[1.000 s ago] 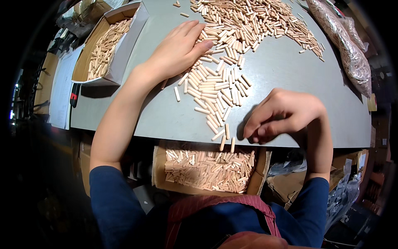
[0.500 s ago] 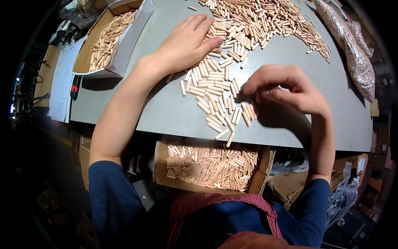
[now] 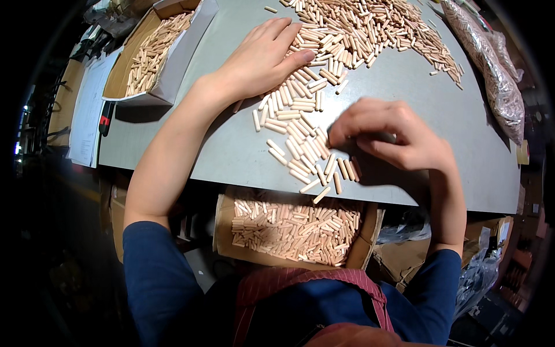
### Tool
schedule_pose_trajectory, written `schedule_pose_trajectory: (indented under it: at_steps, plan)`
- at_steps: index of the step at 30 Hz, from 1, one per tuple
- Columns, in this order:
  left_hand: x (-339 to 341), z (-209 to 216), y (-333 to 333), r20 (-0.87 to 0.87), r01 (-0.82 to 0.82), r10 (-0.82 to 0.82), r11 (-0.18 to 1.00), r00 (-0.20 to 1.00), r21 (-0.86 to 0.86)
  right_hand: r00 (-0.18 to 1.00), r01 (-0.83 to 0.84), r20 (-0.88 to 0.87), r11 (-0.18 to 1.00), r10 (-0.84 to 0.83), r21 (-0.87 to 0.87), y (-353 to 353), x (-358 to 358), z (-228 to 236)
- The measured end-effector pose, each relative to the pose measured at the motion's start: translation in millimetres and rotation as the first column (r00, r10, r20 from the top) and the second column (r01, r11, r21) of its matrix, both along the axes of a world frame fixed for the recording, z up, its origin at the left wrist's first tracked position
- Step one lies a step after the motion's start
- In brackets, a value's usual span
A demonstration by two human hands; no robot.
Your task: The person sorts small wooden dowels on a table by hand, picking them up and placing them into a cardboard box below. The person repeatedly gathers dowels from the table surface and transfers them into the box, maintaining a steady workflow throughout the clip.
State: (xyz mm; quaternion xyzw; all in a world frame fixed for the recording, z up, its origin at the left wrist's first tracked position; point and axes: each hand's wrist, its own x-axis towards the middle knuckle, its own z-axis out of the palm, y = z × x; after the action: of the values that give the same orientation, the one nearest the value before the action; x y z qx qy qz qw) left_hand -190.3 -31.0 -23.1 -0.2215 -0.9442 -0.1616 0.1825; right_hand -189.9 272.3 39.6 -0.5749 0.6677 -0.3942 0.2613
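Dowels (image 3: 300,124), short and pale, are spread in a loose band down the grey table (image 3: 231,144), from the big heap at the far side to the near edge, where a few hang over the lip. Most in the near cluster are laid with their long axis running left to right or slightly slanted. The right hand (image 3: 393,139) is held just right of this cluster, fingers curled together toward the thumb; whether a dowel is pinched inside cannot be told, since the fingertips are blurred and turned away. The nearest dowels are found directly to its left and a little nearer, close to touching. The left hand (image 3: 260,58) is laid flat and spread on the far part of the band, palm down, closing on nothing. Below the table's near edge a cardboard box (image 3: 222,231) of dowels is seen; another box (image 3: 167,81) is set at the far left.
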Motion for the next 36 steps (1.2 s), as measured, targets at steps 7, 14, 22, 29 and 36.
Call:
schedule_pose_trajectory:
  at_steps: [7,14,22,29,36]
  plan:
    - [-1,-1,-1,-0.025,0.018,-0.018,1.000,1.000,-0.001,0.983,0.031,0.182,0.994,-0.013,-0.100,-3,9,11]
    - [7,16,4,0.129,-0.067,0.063,0.997,0.990,0.026,0.999,0.043,0.000,0.986,-0.044,-0.159,-14,21,-9]
    - [7,16,3,0.150,-0.074,0.065,0.996,0.987,0.057,0.957,-0.133,-0.278,0.974,0.077,-0.185,-32,44,-16]
    - [8,15,3,0.121,-0.059,0.050,0.995,0.991,0.075,0.971,-0.021,-0.235,0.974,-0.034,-0.227,-27,39,-10]
    - [8,18,4,0.150,-0.068,0.053,0.993,0.987,0.093,0.983,0.175,-0.032,0.979,-0.180,-0.103,-22,40,-14]
